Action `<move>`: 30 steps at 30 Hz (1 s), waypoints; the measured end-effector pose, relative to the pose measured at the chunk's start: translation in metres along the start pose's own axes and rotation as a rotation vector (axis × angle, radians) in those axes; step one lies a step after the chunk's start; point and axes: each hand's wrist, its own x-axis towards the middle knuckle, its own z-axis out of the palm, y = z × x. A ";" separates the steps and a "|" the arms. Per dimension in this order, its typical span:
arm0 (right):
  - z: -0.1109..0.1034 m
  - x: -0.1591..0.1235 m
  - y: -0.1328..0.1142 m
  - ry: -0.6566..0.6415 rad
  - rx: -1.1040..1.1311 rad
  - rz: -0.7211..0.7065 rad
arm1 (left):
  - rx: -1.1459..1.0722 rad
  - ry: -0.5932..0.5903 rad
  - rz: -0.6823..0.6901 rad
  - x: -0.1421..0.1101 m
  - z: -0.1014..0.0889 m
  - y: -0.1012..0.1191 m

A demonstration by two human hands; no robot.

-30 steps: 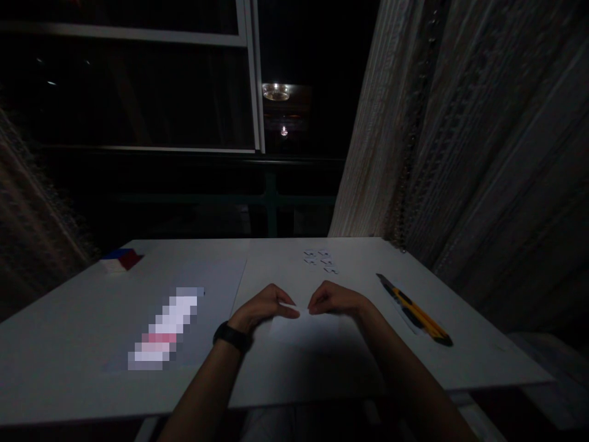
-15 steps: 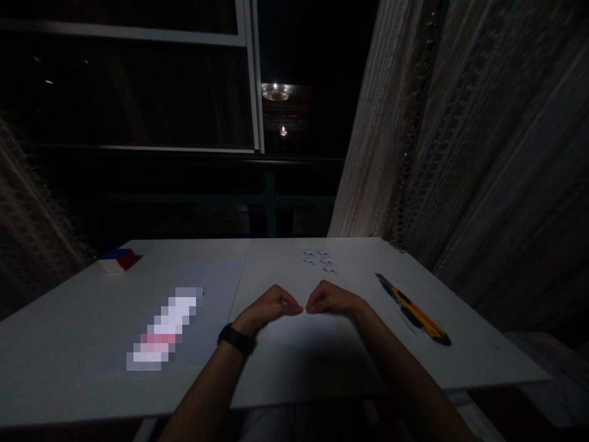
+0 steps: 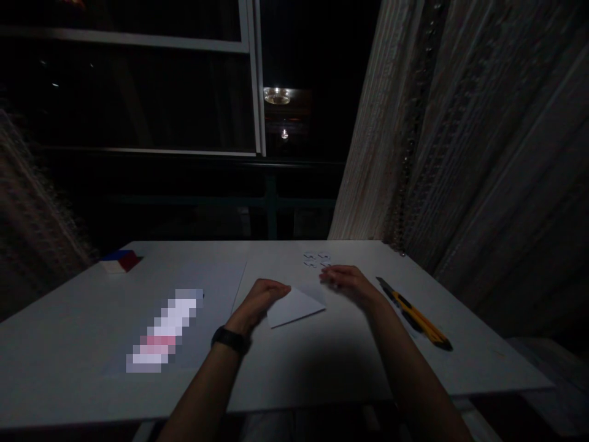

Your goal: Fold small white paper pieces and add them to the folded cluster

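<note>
White rectangular table (image 3: pixel 78 344) before a dark window (image 3: pixel 151 92). Left hand (image 3: pixel 263 299), black band (image 3: pixel 227 339) at its wrist, pinches an angular white piece of paper (image 3: pixel 294 309) near mid-table; right hand (image 3: pixel 352 283), fingers slightly apart, lies just beside it, near small flat white pieces (image 3: pixel 310 256) with dark markings. Far right: yellow-and-black utility knife (image 3: pixel 421 322).

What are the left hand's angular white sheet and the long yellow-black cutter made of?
Angular white sheet: probably matt paper; thin, straight edges, no shine. Long yellow-black cutter: mostly plastic, likely, being solidly coloured; slim greyish blade, probably metal, too dim to judge gloss.
</note>
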 end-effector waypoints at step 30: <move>-0.002 0.006 0.002 0.301 -0.004 0.043 | -0.091 -0.147 -0.044 0.001 0.007 0.000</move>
